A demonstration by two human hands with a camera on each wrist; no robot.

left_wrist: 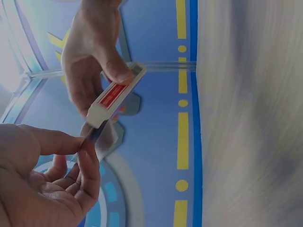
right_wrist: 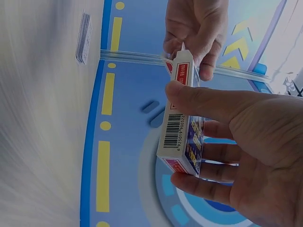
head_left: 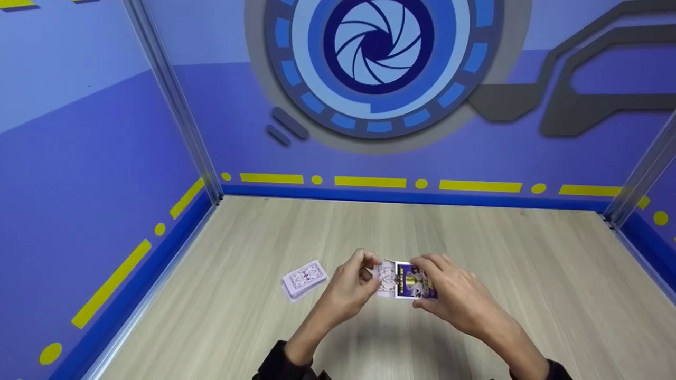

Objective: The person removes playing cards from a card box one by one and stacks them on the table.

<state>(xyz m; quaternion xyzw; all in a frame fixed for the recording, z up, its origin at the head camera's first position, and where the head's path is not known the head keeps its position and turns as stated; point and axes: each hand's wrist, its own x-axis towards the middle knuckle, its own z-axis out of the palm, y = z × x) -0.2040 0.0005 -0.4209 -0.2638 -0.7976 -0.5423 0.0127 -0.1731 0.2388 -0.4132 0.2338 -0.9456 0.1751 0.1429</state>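
My right hand (head_left: 460, 293) holds a playing card box (head_left: 411, 282) above the table, thumb on one narrow side and fingers on the other. The box has a purple printed face; a barcode and red panels mark its white side (right_wrist: 174, 132) in the right wrist view. Between thumb and forefinger, my left hand (head_left: 346, 285) pinches playing cards (head_left: 387, 279) that stick partly out of the box's left end. How many cards it pinches, I cannot tell. To the left of that hand, a stack of playing cards (head_left: 305, 278) lies on the table, patterned backs up.
The wood-grain table (head_left: 237, 237) is bounded by a blue back wall (head_left: 422, 158) with a printed round emblem and by a blue left wall (head_left: 79, 184). Metal corner posts (head_left: 174, 100) stand at the back corners.
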